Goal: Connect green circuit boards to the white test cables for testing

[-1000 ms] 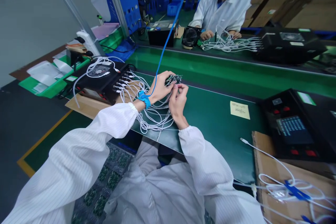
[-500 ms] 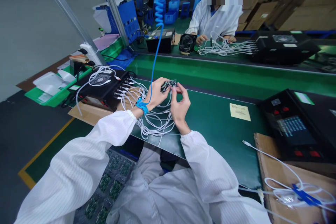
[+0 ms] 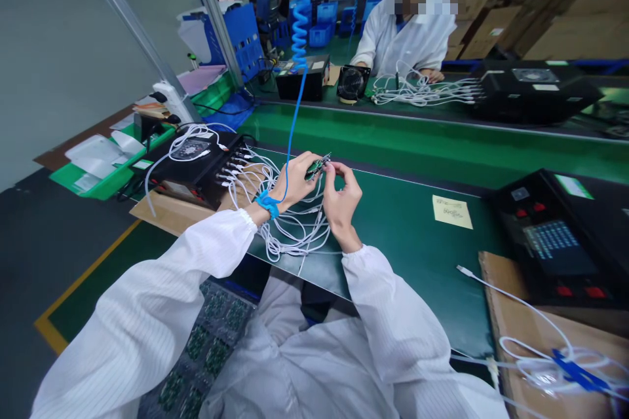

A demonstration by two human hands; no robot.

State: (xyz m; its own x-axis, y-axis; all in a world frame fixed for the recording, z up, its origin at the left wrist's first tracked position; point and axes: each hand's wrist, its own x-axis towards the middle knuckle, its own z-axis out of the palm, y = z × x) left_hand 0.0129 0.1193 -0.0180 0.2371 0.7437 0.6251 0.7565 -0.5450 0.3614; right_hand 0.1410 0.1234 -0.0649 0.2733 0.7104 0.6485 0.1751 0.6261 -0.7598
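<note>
Okay, the green circuit boards [image 3: 313, 171] are up over the desk [image 3: 398, 236], left hand's [image 3: 295, 179] fingers clamped on them, right hand's [image 3: 343, 200] fingers at their right end, can't tell if gripping; probably light, stiff, fragile, best held by the edges.

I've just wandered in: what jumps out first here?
Probably the bright blue coiled cord, dropping from above to a blue band on the left wrist. Then, mid-picture, the left hand holding what look like small green circuit boards, with the right hand at their edge. Below the hands, a tangle of white cables lies on the green tabletop, some plugged into the black box at left.
</note>
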